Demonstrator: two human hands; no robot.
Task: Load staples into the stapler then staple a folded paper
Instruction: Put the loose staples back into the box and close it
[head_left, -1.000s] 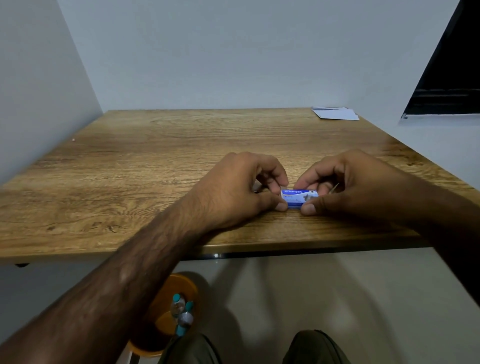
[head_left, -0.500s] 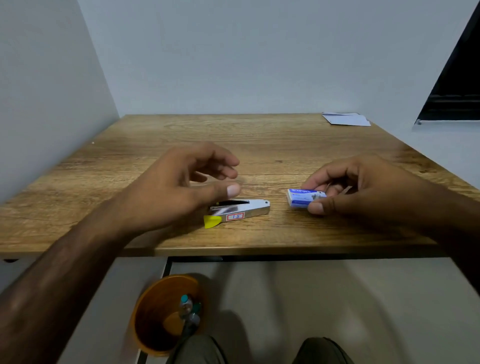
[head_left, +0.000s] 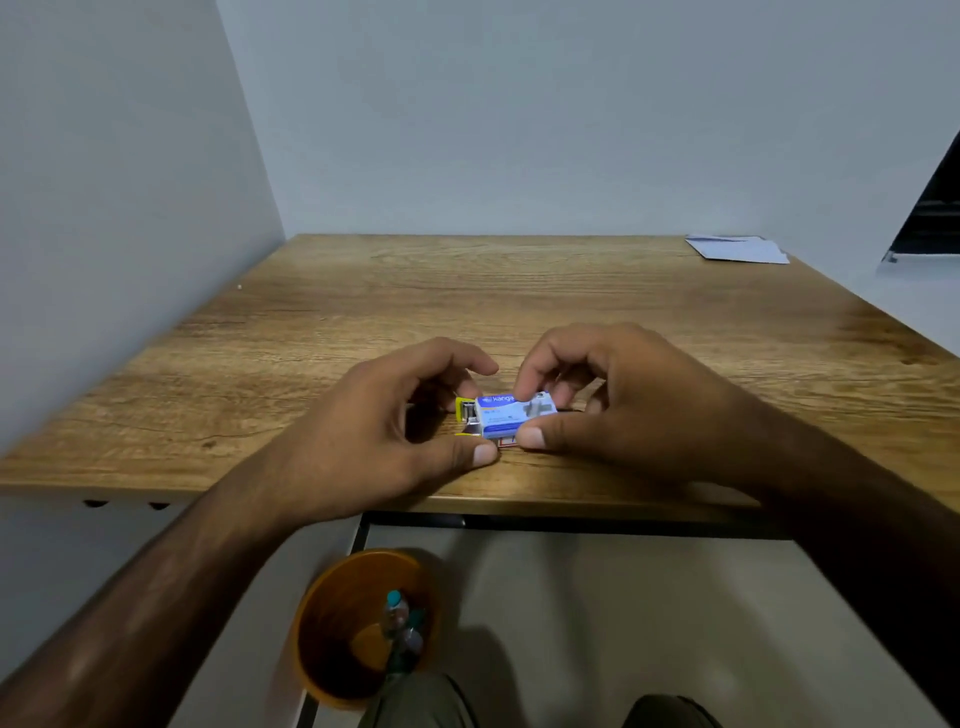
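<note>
- Both hands meet at the centre of the frame, near the front edge of the wooden surface (head_left: 519, 291). The right hand (head_left: 618, 395) pinches one small blue staple box (head_left: 511, 414) between thumb and fingers.
- The left hand (head_left: 384, 426) curls beside the box with its thumb tip just below it; whether it grips anything cannot be told.
- The stapler (head_left: 467, 415) lies mostly hidden under the box and fingers; only a yellow end and a bit of metal show, left of the box.
- One folded paper (head_left: 737, 248) rests at the upper right of the frame, well apart from the hands.
- Likely risk: the box sits close to the front edge, so a slip could send it or loose staples down to the floor, where one orange bin (head_left: 363, 629) stands at the lower centre.
- Another risk: opening the box over the stapler could break the brittle staple strip, or jam the tray if it goes in crooked.
- Count: two hands, one box, one stapler, one paper, one bin.
</note>
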